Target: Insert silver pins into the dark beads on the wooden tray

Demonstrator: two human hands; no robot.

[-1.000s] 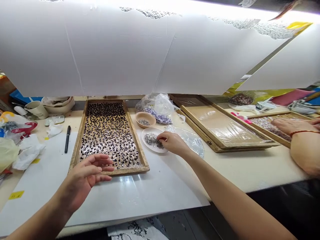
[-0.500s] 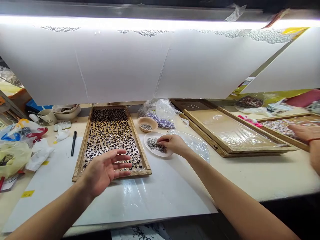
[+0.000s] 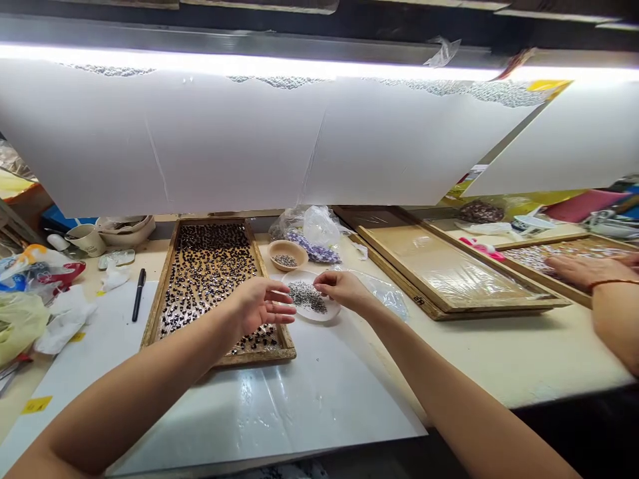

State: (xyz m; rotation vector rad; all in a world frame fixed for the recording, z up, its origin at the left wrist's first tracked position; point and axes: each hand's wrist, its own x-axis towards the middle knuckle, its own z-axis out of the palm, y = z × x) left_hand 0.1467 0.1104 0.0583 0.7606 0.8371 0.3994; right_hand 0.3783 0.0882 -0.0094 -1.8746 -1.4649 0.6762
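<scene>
My right hand is pinched at the right rim of a shallow white plate that holds a heap of tiny dark and silvery beads. Whatever lies between its fingertips is too small to make out. My left hand is open, palm turned toward the plate, fingers spread and apparently empty. It hovers over the right side of a wooden-framed tray, whose bottom is dotted with dark shiny pieces, packed most densely at the far end. Behind the plate stands a small tan bowl of similar beads.
Stacked wooden frames covered in clear film lie to the right. Beyond them, another person's hands rest on a tray of pale pieces. A black pen, plastic bags and a cup are on the left. A white panel hangs low overhead.
My left hand has moved right, from over the tray's near part to beside the plate. My right hand's pinched fingers have shifted slightly from the beads toward the plate's rim.
</scene>
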